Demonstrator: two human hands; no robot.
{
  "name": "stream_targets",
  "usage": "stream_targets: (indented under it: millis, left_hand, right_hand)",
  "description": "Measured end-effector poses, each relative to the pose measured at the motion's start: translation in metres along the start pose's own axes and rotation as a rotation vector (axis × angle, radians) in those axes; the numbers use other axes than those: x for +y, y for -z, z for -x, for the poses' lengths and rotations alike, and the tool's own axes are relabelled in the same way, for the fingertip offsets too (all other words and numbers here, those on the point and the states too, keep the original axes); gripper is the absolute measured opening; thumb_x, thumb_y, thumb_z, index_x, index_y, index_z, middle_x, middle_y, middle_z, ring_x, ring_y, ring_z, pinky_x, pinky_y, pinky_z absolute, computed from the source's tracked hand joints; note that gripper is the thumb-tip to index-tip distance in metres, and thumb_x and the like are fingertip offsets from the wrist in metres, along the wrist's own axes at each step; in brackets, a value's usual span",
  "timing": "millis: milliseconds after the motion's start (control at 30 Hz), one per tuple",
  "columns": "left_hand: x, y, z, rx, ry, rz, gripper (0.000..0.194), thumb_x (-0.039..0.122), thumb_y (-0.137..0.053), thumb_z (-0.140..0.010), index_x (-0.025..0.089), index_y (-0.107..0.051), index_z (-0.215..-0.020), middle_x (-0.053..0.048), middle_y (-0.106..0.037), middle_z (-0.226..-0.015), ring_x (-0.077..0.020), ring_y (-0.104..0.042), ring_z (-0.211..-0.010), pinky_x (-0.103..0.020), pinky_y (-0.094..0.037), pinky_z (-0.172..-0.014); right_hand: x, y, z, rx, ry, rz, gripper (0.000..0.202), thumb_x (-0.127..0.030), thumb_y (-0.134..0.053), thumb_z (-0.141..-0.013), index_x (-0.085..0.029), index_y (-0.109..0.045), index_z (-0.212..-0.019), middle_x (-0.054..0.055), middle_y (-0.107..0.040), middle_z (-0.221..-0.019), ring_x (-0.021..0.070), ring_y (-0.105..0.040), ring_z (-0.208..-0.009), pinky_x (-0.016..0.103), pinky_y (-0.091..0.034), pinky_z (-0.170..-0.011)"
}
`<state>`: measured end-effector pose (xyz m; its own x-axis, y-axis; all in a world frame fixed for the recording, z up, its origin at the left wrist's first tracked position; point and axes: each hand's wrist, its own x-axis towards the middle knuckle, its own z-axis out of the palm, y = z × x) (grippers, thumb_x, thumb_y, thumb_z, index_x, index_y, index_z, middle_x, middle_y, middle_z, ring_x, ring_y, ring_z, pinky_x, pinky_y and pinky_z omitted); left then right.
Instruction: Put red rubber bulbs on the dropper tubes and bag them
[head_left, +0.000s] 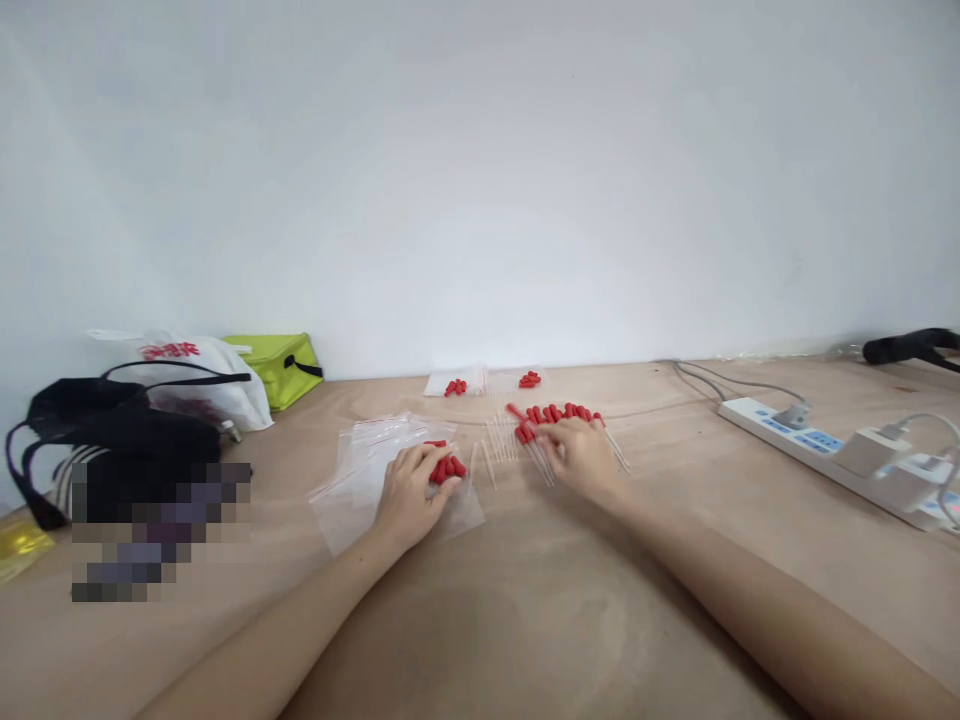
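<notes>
My left hand (414, 490) lies over clear zip bags (375, 455), its thumb and fingers curved round a small cluster of red pieces (448, 469). To the right, my right hand (586, 455) has its fingers pinched together at a slightly blurred red piece (516, 411). Beside and behind that hand runs a row of red-tipped thin sticks (555, 412), partly hidden by it. Several pale thin sticks (501, 438) lie between my hands, with a loose pale stick (489, 466) nearer the left one.
Two small red bunches, a left one (455, 387) and a right one (529, 379), lie on clear bags by the wall. A power strip (825, 455) with plugs and cables stands right. At left are a black bag (142, 440), a white plastic bag (240, 385) and a lime-green bag (274, 370).
</notes>
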<state>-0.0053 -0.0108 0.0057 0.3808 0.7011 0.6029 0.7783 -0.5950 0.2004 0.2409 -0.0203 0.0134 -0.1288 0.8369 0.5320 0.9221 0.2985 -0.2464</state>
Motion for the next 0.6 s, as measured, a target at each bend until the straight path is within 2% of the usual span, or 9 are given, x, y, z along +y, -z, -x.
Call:
stream_targets:
  millis: [100, 200, 467, 600]
  left_hand:
    - [-0.005, -0.001, 0.0, -0.005, 0.081, -0.074, 0.018, 0.024, -0.057, -0.073, 0.021, -0.059, -0.09, -0.004, -0.057, -0.09, -0.0217, -0.05, -0.085, -0.037, -0.039, -0.076]
    - [-0.007, -0.005, 0.001, -0.038, 0.08, -0.085, 0.013, 0.027, -0.057, -0.073, 0.02, -0.061, -0.083, -0.004, -0.056, -0.086, -0.0207, -0.05, -0.082, -0.036, -0.039, -0.074]
    - [-0.007, -0.006, 0.001, -0.082, 0.056, -0.079, 0.012, 0.027, -0.057, -0.073, 0.02, -0.061, -0.082, -0.003, -0.056, -0.083, -0.0203, -0.05, -0.081, -0.035, -0.04, -0.073]
    - [-0.007, -0.007, 0.001, -0.09, 0.052, -0.078, 0.015, 0.024, -0.057, -0.073, 0.023, -0.061, -0.088, -0.003, -0.057, -0.083, -0.0199, -0.05, -0.082, -0.035, -0.04, -0.074]
  right_hand:
    - [0.025, 0.0, -0.01, 0.062, -0.322, 0.016, 0.026, -0.026, -0.04, -0.08, -0.021, -0.059, -0.096, 0.003, -0.064, -0.079, 0.0168, -0.054, -0.076, 0.03, -0.024, -0.069]
    - [0.039, -0.003, -0.014, 0.023, -0.451, 0.051, 0.026, -0.027, -0.041, -0.078, -0.022, -0.058, -0.097, 0.003, -0.065, -0.077, 0.018, -0.056, -0.075, 0.031, -0.025, -0.072]
    - [0.039, -0.014, -0.011, -0.11, -0.483, 0.074, 0.025, -0.032, -0.042, -0.077, -0.022, -0.056, -0.096, 0.003, -0.065, -0.082, 0.0213, -0.057, -0.08, 0.035, -0.025, -0.078]
    - [0.037, -0.014, -0.01, -0.067, -0.451, 0.134, 0.028, -0.033, -0.041, -0.078, -0.019, -0.055, -0.098, 0.005, -0.066, -0.081, 0.0217, -0.057, -0.078, 0.035, -0.024, -0.075]
